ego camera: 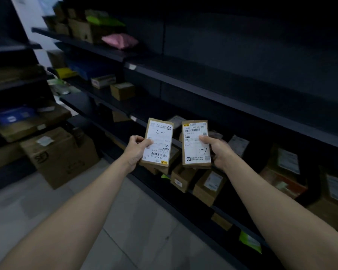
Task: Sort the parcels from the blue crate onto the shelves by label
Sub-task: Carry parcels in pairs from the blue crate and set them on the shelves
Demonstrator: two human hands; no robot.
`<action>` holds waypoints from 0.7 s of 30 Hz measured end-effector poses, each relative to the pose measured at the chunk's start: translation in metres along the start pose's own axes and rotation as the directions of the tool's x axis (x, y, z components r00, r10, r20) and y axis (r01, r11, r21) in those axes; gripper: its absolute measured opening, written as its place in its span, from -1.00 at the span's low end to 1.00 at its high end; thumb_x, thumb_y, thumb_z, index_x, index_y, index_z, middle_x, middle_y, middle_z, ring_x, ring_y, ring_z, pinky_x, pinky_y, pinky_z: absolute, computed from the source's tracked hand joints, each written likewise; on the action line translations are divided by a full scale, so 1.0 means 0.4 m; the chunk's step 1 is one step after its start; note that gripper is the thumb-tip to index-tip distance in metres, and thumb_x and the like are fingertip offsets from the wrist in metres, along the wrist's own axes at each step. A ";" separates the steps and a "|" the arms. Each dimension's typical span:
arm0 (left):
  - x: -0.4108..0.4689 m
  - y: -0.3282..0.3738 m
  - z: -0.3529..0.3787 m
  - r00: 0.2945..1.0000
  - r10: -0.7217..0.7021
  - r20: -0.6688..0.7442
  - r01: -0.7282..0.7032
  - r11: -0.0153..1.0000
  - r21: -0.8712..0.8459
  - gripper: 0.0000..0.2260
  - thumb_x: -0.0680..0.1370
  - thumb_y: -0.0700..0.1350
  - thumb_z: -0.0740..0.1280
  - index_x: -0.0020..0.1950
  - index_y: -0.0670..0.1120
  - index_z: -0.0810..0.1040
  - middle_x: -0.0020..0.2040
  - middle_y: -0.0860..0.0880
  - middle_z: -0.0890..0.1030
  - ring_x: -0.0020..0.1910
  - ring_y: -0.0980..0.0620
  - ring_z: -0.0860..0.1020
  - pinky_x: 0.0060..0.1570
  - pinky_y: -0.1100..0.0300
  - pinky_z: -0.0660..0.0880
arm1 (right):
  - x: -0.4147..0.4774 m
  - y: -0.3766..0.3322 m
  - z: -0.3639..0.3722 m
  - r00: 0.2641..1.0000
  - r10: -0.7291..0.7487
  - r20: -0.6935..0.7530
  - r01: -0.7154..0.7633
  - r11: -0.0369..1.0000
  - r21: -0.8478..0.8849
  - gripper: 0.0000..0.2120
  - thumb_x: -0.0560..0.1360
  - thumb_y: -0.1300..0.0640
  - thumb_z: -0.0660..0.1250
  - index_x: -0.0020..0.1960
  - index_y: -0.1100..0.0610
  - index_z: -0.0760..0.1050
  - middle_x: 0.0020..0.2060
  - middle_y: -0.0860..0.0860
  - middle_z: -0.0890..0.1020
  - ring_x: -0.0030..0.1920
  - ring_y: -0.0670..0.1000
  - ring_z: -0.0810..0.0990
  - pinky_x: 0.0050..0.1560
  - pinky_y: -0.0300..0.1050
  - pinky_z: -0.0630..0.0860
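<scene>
Both our forearms stretch forward over the floor toward the dark shelving (213,88). Our left hand (136,151) clasps one small parcel (157,142), our right hand (218,151) another (196,144), thumbs pinning labels that both seem to read L-1. They look light, stiff cardboard, easiest held by the long edges.

A large cardboard carton (59,156) stands on the pale tiled floor (137,230) at the left, near the foot of the dark racks. Farther left, a blue package (14,115) lies on flat cartons, blurred in the dim light.
</scene>
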State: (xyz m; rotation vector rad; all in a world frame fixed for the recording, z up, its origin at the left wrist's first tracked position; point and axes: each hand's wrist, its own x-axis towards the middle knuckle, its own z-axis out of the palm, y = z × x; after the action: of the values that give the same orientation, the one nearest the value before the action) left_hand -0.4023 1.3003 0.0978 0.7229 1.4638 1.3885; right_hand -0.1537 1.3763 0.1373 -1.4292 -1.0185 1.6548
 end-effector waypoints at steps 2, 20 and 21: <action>0.060 0.014 -0.059 1.000 0.003 -0.004 -0.003 1.000 -0.016 -0.73 0.49 -0.06 0.39 0.07 -0.04 0.35 -0.08 -0.11 0.63 -0.36 0.09 0.66 -0.48 0.26 0.52 | 0.053 -0.019 0.076 1.000 -0.011 0.026 0.011 1.000 0.004 -0.73 0.44 0.13 0.46 0.12 0.16 0.57 -0.23 0.08 0.74 -0.26 0.07 0.73 -0.45 -0.08 0.59; 0.639 0.148 -0.429 0.995 -0.089 0.054 0.079 0.984 0.160 -0.63 0.50 -0.04 0.39 0.16 -0.08 0.28 -0.06 -0.13 0.62 -0.19 -0.05 0.64 -0.21 0.04 0.60 | 0.407 -0.079 0.566 0.992 0.000 -0.127 0.009 0.998 0.067 -0.61 0.50 0.17 0.41 0.30 0.21 0.47 0.07 0.18 0.67 -0.07 0.11 0.69 -0.31 -0.04 0.62; 0.672 0.145 -0.426 0.994 -0.096 0.053 0.086 0.982 0.169 -0.62 0.49 -0.03 0.40 0.16 -0.08 0.28 -0.06 -0.14 0.61 -0.18 -0.06 0.64 -0.19 0.03 0.60 | 0.433 -0.084 0.567 0.992 0.001 -0.127 0.009 0.997 0.076 -0.65 0.51 0.18 0.39 0.27 0.22 0.49 0.09 0.20 0.66 -0.05 0.12 0.68 -0.22 0.01 0.63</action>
State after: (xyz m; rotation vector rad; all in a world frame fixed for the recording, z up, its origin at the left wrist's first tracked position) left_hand -0.6668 1.4846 0.0721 0.7861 1.5584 1.1748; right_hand -0.4007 1.5205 0.1106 -1.4609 -0.8776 1.5620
